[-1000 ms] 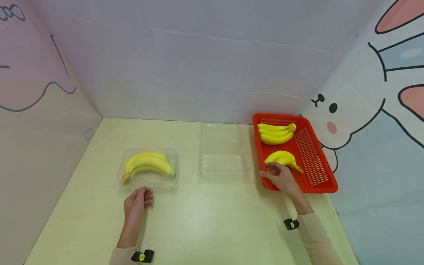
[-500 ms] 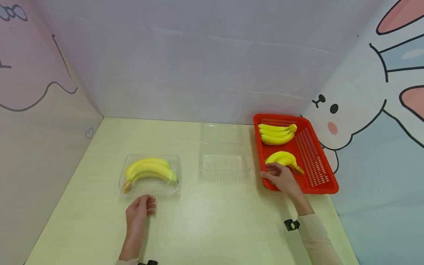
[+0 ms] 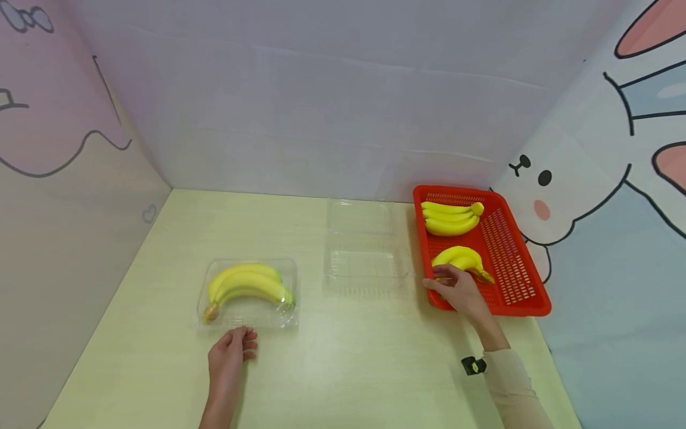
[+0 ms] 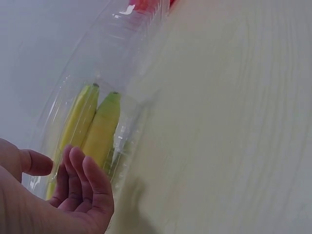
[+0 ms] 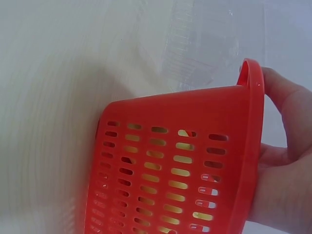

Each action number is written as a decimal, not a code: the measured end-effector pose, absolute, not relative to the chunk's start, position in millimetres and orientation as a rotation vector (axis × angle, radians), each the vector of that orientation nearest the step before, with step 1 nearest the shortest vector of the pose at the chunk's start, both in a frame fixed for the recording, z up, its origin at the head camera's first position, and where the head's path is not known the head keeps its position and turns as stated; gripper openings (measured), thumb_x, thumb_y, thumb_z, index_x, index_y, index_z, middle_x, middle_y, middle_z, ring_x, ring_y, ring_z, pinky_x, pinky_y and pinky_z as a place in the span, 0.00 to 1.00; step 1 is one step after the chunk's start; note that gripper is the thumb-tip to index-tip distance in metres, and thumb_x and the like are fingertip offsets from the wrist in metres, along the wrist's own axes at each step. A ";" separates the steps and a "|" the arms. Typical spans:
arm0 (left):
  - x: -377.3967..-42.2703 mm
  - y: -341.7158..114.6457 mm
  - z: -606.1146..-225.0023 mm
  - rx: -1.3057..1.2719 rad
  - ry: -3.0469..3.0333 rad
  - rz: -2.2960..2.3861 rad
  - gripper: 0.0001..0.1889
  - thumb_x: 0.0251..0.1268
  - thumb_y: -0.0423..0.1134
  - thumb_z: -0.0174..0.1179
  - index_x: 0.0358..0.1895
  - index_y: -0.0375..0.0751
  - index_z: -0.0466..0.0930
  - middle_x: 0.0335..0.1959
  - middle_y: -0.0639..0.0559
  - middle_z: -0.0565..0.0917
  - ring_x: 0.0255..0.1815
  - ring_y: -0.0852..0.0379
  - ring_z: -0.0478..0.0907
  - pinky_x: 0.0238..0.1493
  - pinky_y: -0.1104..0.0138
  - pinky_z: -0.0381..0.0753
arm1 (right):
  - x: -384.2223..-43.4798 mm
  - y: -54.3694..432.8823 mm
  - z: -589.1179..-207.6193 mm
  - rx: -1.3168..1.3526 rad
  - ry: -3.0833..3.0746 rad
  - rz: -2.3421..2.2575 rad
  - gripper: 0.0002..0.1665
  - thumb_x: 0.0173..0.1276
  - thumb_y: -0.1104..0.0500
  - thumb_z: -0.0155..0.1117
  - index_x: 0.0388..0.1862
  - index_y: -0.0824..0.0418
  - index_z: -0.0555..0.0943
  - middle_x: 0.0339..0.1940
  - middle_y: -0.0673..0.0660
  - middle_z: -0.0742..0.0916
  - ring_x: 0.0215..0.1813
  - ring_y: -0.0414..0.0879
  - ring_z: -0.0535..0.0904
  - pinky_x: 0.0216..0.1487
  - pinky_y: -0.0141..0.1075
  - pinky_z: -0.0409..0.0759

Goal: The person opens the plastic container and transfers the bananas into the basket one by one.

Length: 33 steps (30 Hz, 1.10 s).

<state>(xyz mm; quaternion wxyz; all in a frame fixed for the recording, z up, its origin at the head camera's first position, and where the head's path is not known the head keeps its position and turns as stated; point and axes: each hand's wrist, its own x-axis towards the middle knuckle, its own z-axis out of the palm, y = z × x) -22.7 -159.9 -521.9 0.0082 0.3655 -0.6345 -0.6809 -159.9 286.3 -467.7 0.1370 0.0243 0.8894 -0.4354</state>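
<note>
Two joined yellow bananas [image 3: 249, 283] with green ends lie in a clear plastic container [image 3: 268, 322] at left. My left hand [image 3: 229, 357] is at the container's near edge. In the left wrist view, the thumb and curled fingers of my left hand [image 4: 78, 187] are around that edge, which is hard to make out. My right hand [image 3: 462, 293] holds the near left rim of a red plastic basket [image 3: 522, 277], thumb over the rim, fingertips hidden inside. One banana bunch [image 3: 458, 257] lies beside those fingers; another bunch [image 3: 450, 220] lies farther back.
Between container and basket, a second clear plastic container [image 3: 367, 262] lies with its lid folded back toward the wall. A pale wood-look table [image 3: 332, 369] is bounded by a back wall [image 3: 321, 119] and printed side walls.
My left hand and the container with bananas have moved together toward me and slightly right. My right hand has stayed on the basket rim. The head view has shifted slightly.
</note>
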 end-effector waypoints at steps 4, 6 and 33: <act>-19.3 -158.8 -522.3 1.122 -1.985 -2.141 0.17 0.80 0.39 0.50 0.51 0.24 0.79 0.29 0.58 0.85 0.29 0.63 0.81 0.31 0.71 0.83 | -159.6 286.4 -468.3 0.069 2.596 -1.250 0.34 0.72 0.45 0.69 0.67 0.65 0.75 0.62 0.65 0.82 0.57 0.57 0.79 0.53 0.35 0.81; -18.7 -158.4 -522.2 1.120 -1.989 -2.138 0.17 0.80 0.40 0.51 0.51 0.24 0.79 0.29 0.57 0.86 0.29 0.63 0.81 0.31 0.71 0.83 | -159.4 286.4 -468.2 0.061 2.607 -1.246 0.33 0.73 0.46 0.69 0.67 0.65 0.75 0.62 0.65 0.81 0.57 0.57 0.79 0.53 0.36 0.81; -9.5 -176.0 -512.6 1.097 -2.087 -1.936 0.19 0.77 0.44 0.61 0.46 0.25 0.83 0.27 0.56 0.87 0.27 0.60 0.83 0.27 0.69 0.84 | -143.4 253.3 -474.8 -0.090 3.028 -1.497 0.18 0.65 0.65 0.76 0.51 0.69 0.82 0.45 0.63 0.88 0.43 0.53 0.84 0.45 0.21 0.80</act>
